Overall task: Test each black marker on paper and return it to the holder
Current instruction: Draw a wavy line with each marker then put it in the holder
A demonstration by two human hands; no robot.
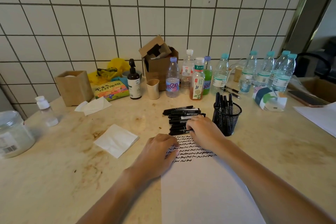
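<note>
**Right hand on the marker pile**

A pile of black markers lies on the counter at the far edge of the white paper, just left of the black mesh holder, which has several markers standing in it. The right hand curls its fingers around the nearest marker. The left hand rests flat on the scribbled paper, holding nothing. A folded napkin lies to the left.

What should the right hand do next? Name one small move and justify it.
Probably lift the nearest marker clear of the pile. The right hand already rests on it, at the pile's edge beside the paper. The left hand lies flat on the sheet, steadying it, and the mesh holder stands just right.
</note>
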